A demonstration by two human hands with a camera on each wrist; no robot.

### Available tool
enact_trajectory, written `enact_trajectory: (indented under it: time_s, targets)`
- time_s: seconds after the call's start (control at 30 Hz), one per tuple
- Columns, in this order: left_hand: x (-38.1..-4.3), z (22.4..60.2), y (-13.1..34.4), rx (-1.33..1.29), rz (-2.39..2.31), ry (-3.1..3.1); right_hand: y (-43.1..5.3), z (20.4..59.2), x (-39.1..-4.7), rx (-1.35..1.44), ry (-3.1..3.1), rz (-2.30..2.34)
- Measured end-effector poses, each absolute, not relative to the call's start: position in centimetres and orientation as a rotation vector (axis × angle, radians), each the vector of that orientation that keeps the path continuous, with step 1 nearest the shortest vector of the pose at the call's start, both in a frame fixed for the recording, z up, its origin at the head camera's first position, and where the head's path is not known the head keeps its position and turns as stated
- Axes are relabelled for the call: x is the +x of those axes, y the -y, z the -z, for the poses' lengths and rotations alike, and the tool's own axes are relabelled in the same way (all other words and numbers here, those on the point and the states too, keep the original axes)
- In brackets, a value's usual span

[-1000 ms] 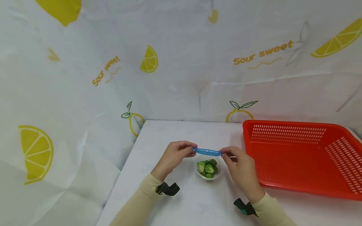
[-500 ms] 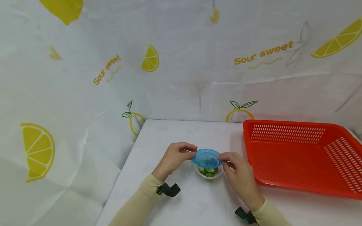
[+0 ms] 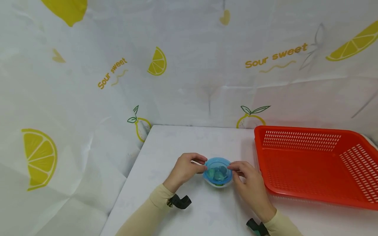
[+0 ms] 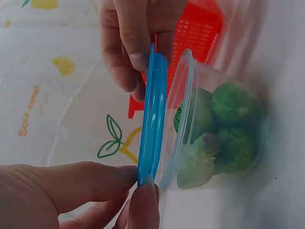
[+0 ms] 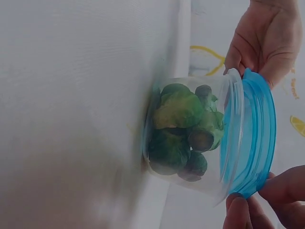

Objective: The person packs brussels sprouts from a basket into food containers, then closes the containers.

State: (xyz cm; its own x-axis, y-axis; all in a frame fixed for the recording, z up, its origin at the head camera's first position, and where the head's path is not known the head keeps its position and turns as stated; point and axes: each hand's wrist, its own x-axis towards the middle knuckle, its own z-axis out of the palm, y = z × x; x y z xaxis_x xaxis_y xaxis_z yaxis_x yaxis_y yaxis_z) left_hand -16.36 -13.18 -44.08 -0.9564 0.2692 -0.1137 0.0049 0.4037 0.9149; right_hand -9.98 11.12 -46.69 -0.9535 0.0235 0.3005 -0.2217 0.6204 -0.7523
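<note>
A clear plastic container (image 5: pixel 217 183) with several Brussels sprouts (image 5: pixel 177 109) inside stands on the white table. Just over its rim is a translucent blue lid (image 3: pixel 218 162), slightly apart from the rim in the left wrist view. My left hand (image 3: pixel 185 169) pinches the lid's left edge between thumb and fingers. At the opposite edge my right hand (image 3: pixel 250 182) pinches the lid the same way. Through the blue plastic the sprouts show dimly in the head view.
A large red plastic basket (image 3: pixel 301 170) with slotted walls stands to the right, close beside my right hand. Behind the table (image 3: pixel 177 139) hangs a white cloth (image 3: pixel 192 65) printed with lemons.
The lid was held nearly edge-on above the container. Both hands have tilted it flatter and lowered it toward me, over the container's opening.
</note>
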Motion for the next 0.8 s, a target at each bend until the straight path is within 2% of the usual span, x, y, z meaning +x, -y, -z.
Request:
enact_trajectory:
  time_s: [0.53,0.8]
  targets:
    - [-16.09,44.5,12.69,0.248,-1.526,-2.524,-11.16,47.41,-10.29,0.286,2.556,-1.064]
    - [-16.31,44.41,12.91,0.201,-1.515,-2.498,-11.27,47.33,-10.32,0.245,2.605,-1.101]
